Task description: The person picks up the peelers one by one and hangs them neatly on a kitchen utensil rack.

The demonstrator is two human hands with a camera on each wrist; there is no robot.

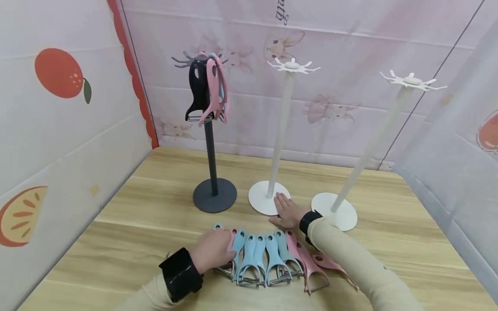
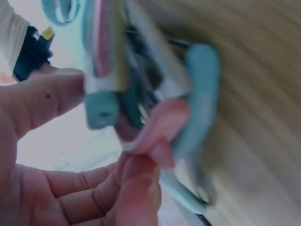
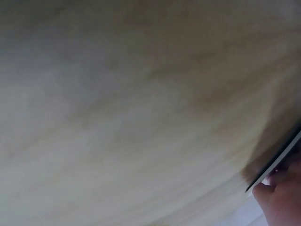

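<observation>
Your left hand (image 1: pixel 213 249) is partly closed at the left end of the row of peelers (image 1: pixel 259 255), its thumb and fingers curled about a few overlapping ones; the wrist view is too blurred to tell exactly which. Your right hand (image 1: pixel 289 212) lies with its fingers out straight on the base (image 1: pixel 258 196) of the middle stand (image 1: pixel 281 138), holding nothing. The peelers lie on the table (image 1: pixel 155 185) just in front of the stands, blue ones in the middle and pink ones (image 1: pixel 307 259) to the right. The dark stand (image 1: pixel 210 151) bears black and pink peelers; the middle stand and the right stand (image 1: pixel 369 149) have bare hooks.

The step in hand seems to be getting hold of peelers while you steady the middle stand. The next move likely calls for working one free of its neighbours, keeping fingers off the blades.
</observation>
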